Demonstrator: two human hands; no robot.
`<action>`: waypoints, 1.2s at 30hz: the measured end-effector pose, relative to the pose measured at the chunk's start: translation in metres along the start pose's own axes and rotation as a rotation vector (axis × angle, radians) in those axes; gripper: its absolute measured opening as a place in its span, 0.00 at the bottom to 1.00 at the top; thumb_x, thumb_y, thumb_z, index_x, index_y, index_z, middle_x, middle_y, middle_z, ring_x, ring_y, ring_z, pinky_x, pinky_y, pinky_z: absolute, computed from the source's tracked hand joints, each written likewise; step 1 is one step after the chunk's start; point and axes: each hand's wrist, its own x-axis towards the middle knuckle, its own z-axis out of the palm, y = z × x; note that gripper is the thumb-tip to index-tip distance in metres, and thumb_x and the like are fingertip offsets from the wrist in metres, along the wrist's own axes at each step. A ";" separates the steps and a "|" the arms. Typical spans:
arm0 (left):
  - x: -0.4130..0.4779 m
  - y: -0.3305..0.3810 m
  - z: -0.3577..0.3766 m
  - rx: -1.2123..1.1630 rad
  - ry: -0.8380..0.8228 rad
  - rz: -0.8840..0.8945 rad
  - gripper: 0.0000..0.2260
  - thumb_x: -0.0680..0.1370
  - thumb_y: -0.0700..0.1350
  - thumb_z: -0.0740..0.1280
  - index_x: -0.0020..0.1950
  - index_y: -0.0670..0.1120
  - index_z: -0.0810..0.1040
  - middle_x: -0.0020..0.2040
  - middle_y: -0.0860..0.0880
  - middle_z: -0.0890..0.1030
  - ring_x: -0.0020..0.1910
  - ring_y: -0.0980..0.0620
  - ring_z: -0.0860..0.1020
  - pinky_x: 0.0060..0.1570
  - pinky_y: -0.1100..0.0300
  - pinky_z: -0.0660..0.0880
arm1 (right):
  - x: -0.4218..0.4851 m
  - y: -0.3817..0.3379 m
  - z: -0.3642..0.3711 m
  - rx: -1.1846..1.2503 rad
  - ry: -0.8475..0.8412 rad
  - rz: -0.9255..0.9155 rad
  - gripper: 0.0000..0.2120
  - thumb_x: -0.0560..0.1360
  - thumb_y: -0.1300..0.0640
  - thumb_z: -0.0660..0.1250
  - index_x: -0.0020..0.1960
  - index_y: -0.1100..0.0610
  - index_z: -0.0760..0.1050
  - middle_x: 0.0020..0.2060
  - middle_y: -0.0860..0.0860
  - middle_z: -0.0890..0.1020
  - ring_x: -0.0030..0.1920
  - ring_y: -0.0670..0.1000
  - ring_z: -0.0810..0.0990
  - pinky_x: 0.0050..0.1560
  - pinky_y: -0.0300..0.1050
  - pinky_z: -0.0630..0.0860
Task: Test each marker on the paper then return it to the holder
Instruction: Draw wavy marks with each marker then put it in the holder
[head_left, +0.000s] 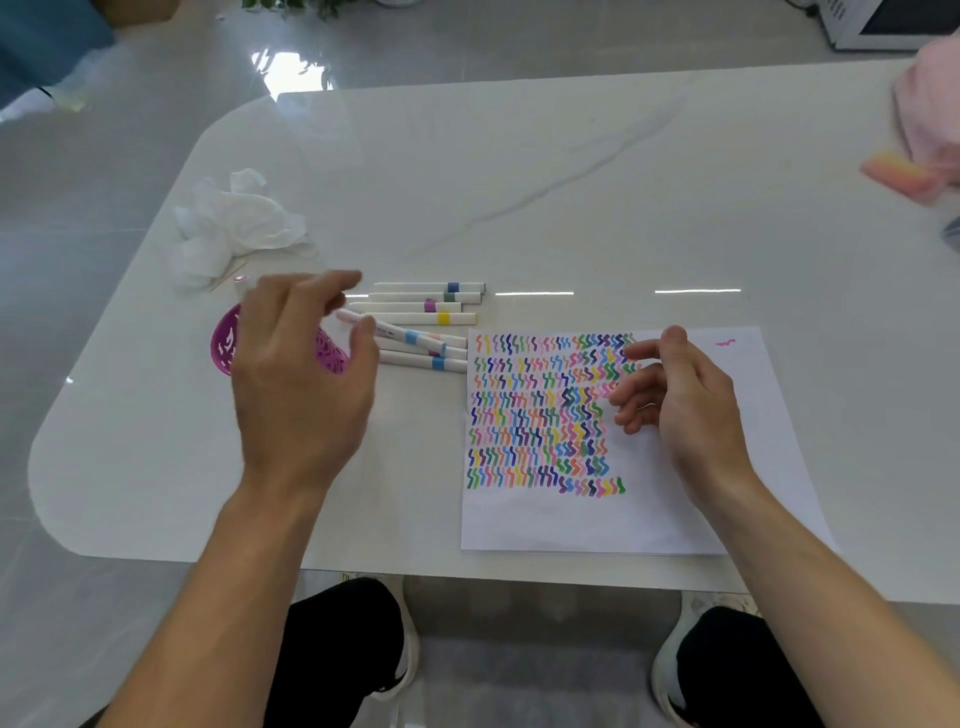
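Several markers (426, 306) just beside left hand (296, 374)

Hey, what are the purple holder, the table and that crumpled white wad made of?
The holder looks like moulded plastic: glossy purple with cut-out holes. The table seems to be polished marble or a marble-look slab: white with grey veins and sharp reflections. The wad is probably tissue paper: matte, thin, softly crumpled.
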 end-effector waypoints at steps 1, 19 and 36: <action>-0.001 0.004 0.003 -0.007 -0.012 0.036 0.13 0.77 0.38 0.72 0.61 0.42 0.80 0.54 0.44 0.79 0.51 0.48 0.79 0.55 0.65 0.72 | 0.000 0.000 0.000 0.000 0.000 -0.001 0.24 0.88 0.45 0.51 0.55 0.62 0.79 0.31 0.55 0.84 0.29 0.50 0.80 0.30 0.41 0.78; -0.025 0.012 0.065 0.184 -0.532 -0.075 0.12 0.82 0.41 0.65 0.65 0.44 0.80 0.62 0.47 0.79 0.61 0.45 0.75 0.58 0.49 0.76 | 0.003 0.001 -0.013 -0.008 0.022 -0.014 0.20 0.88 0.46 0.53 0.53 0.57 0.79 0.32 0.54 0.85 0.29 0.50 0.80 0.29 0.40 0.78; -0.026 0.012 0.061 0.245 -0.575 -0.100 0.05 0.79 0.42 0.71 0.54 0.47 0.83 0.54 0.50 0.79 0.56 0.47 0.75 0.45 0.51 0.78 | 0.005 0.002 -0.016 -0.010 0.028 -0.017 0.20 0.88 0.47 0.53 0.52 0.56 0.79 0.32 0.53 0.85 0.28 0.49 0.80 0.29 0.40 0.78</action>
